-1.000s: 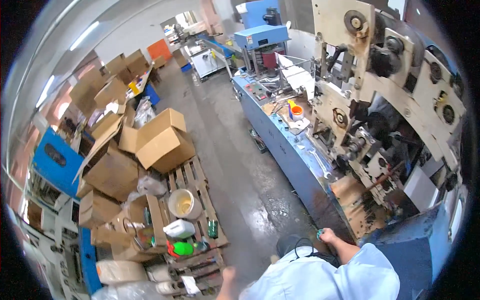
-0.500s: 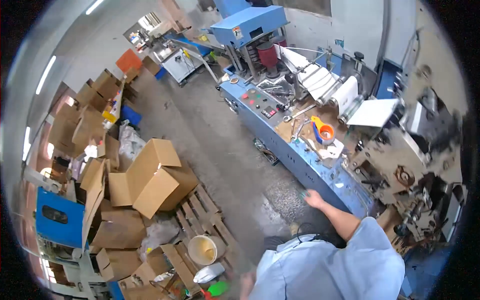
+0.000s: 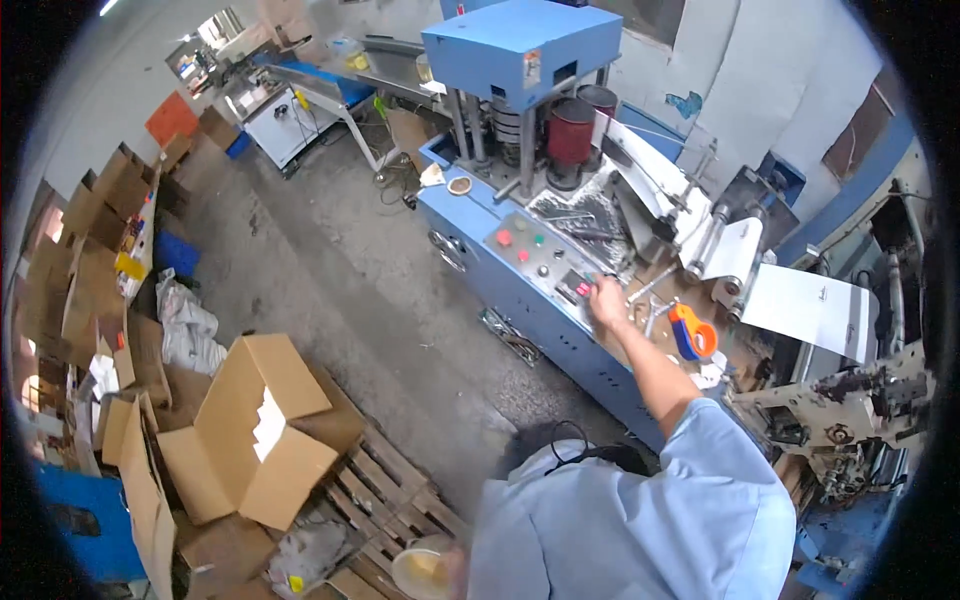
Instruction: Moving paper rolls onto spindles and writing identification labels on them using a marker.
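Note:
My right hand [image 3: 605,303] reaches over the blue machine's control panel [image 3: 540,258], at the small display with red digits [image 3: 576,287]. Its fingers are bunched together, with a hint of green at the tips, too small to make out. Just right of the hand lie wrenches [image 3: 652,312] and a roll in an orange and blue holder [image 3: 694,333]. My left hand [image 3: 459,572] is a blur at the lower edge, beside a white bucket [image 3: 423,570] with something yellowish inside. Whether it touches the bucket, I cannot tell.
White web material [image 3: 815,305] runs over rollers at the right. A blue press head [image 3: 520,45] stands on posts beyond the panel. At left, an open cardboard box [image 3: 245,430] sits by a wooden pallet [image 3: 375,480]. More cartons line the left wall.
My right hand has moved up and forward from beside the machine's lower side to the control panel. The view has shifted, bringing the machine closer. The left hand remains low and blurred.

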### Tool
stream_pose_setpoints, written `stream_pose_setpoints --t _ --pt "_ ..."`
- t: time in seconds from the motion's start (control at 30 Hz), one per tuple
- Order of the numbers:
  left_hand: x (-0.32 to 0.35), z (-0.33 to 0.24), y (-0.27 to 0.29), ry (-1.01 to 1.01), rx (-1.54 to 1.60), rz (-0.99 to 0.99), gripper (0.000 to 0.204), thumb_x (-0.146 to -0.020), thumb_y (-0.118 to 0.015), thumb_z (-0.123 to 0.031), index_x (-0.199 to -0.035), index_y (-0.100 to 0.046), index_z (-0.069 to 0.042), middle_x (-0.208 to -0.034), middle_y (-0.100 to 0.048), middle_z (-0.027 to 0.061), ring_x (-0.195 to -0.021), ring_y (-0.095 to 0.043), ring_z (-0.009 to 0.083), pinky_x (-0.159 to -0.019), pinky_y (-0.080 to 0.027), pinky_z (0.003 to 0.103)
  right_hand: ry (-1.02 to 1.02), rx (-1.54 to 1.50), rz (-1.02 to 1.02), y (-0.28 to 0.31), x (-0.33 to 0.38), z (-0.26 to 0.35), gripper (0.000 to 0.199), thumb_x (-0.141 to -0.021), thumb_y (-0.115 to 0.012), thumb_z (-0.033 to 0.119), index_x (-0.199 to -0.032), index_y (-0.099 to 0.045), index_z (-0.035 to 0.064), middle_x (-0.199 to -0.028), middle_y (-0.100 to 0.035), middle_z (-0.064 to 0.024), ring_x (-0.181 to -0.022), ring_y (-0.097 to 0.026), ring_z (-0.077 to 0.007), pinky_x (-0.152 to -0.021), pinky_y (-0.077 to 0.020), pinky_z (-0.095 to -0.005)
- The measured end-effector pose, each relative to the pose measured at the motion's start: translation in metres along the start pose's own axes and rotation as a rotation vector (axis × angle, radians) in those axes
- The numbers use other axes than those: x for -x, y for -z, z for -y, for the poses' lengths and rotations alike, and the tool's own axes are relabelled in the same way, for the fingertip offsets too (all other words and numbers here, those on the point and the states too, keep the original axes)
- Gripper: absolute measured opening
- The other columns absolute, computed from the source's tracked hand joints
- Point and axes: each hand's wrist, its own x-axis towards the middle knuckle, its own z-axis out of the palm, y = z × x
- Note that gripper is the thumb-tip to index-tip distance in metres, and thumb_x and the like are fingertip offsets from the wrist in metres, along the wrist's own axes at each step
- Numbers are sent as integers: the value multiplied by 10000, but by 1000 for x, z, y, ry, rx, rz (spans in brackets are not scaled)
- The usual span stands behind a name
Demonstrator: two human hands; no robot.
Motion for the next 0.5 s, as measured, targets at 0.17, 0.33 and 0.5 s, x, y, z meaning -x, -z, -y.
stream_pose_setpoints --t 0.17,0.33,0.5 --pt "-149 -135 137 -101 313 -174 278 -908 -576 -269 -766 -591 -30 -646 -596 59 -560 -566 146 -501 -426 274 -67 273 57 -28 -71 6 263 -840 -521 95 -1088 -585 35 -948 -602 -268 -878 -609 -424 -767 -491 -514" --pt "-267 -225 219 -159 451 -171 237 -942 -577 -276 -860 -600 -55 -618 -534 -27 -540 -477 86 -490 -380 242 -233 582 244 -52 -98 13 336 -818 -489 80 -1145 -550 37 -1158 -552 -259 -996 -590 -426 -821 -507 -493" --pt "-316 -255 215 8 316 -264 258 -928 -567 -297 -1007 -576 -52 -818 -603 61 -700 -533 165 -600 -417 290 16 325 88 -95 -136 104 399 -805 -625 142 -1182 -569 23 -1106 -591 -227 -956 -589 -416 -836 -477 -459"
